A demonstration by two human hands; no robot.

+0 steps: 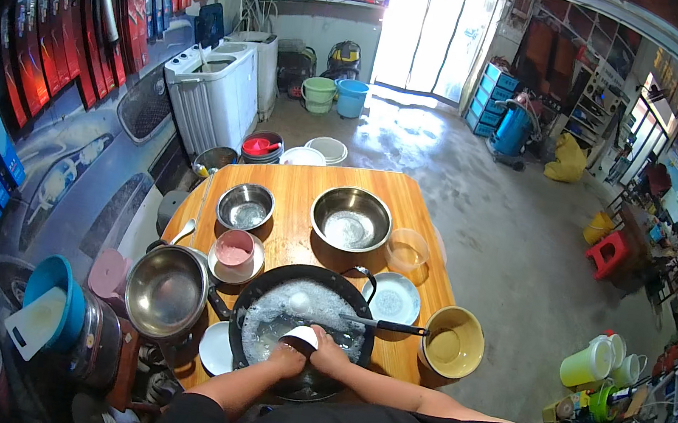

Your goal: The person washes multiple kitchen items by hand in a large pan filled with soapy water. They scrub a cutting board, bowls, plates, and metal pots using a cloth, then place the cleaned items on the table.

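Note:
A big black wok (238,337) holds foamy, soapy water at the near side of the wooden table (298,198). Over the water, my left hand (287,361) and my right hand (329,355) are closed around a small white bowl (304,334), tilted between them. Some of my fingers are hidden behind the bowl. A round white piece (300,301) pokes out of the suds. Across the wok's right rim lies a utensil with a black handle (401,327), its far end in the foam. White plates, one (395,298) right and one (216,348) left, flank the wok.
Left of the wok are a steel pot (166,291), a pink cup (235,247) on a plate and a white spoon (184,230). Two steel bowls (351,219) stand farther back. A clear bowl (407,250) and yellowish tub (454,342) sit right; a blue basin (53,302) is far left.

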